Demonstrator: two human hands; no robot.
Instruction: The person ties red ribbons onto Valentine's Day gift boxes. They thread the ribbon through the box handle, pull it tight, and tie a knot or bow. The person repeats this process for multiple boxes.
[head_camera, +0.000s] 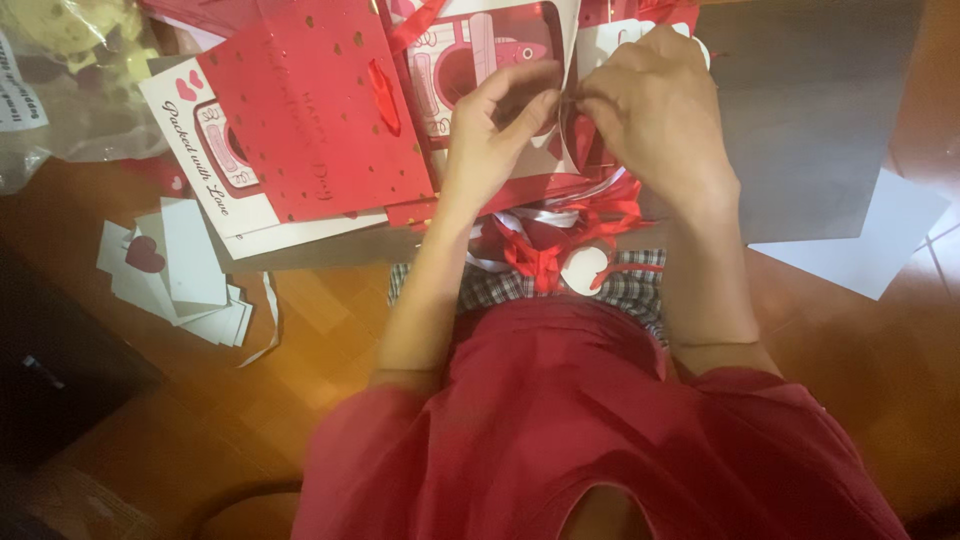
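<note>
The thin ribbon end (567, 100) is sitting between both hands, over the red-and-white bag (480, 50). The left hand (495, 130) is pinching it from the left, the right hand (650, 110) from the right; fingertips are almost meeting. More red ribbons (560, 235) are lying below, nearer the person.

We see our left hand (500, 125) and right hand (650, 105) meeting fingertip to fingertip, pinching a thin red ribbon (565, 105) over a red-and-white paper gift bag (470, 50). A red gift bag with gold hearts (320, 110) lies just left of it. Loose red ribbons (575, 225) and a round white tag (583, 270) rest near our lap. A stack of small white cards (185, 275) sits on the wooden floor (320, 330), and a white sheet (870, 235) lies to the right.
</note>
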